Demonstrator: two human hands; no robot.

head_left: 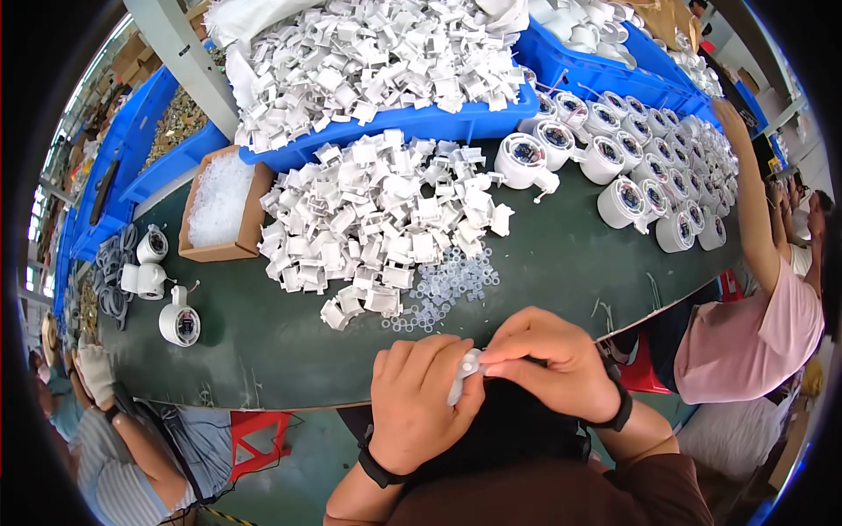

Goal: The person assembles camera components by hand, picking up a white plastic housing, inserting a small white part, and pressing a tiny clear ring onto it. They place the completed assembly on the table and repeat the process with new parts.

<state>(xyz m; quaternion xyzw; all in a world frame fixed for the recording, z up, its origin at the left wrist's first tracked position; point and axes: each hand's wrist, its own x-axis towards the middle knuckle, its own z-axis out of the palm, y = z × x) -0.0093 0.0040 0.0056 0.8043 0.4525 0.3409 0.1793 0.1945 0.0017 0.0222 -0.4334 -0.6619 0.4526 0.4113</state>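
Note:
My left hand point(423, 392) is closed around a small white plastic part point(467, 366), just off the table's near edge. From the right, my right hand point(545, 358) pinches with thumb and forefinger at the upper end of that part. Whether a tiny ring sits between those fingertips is too small to make out. Just beyond my hands lie many small translucent rings point(449, 285), loose on the green table. Behind them rises a heap of white plastic brackets point(364, 210).
A blue bin point(395, 123) overflows with white brackets at the back. A cardboard box point(221, 251) of clear small pieces stands left of the heap. Round white housings point(621, 200) crowd the right; another housing point(180, 323) lies left. Co-workers sit on both sides, one arm point(752, 197) reaching across at right.

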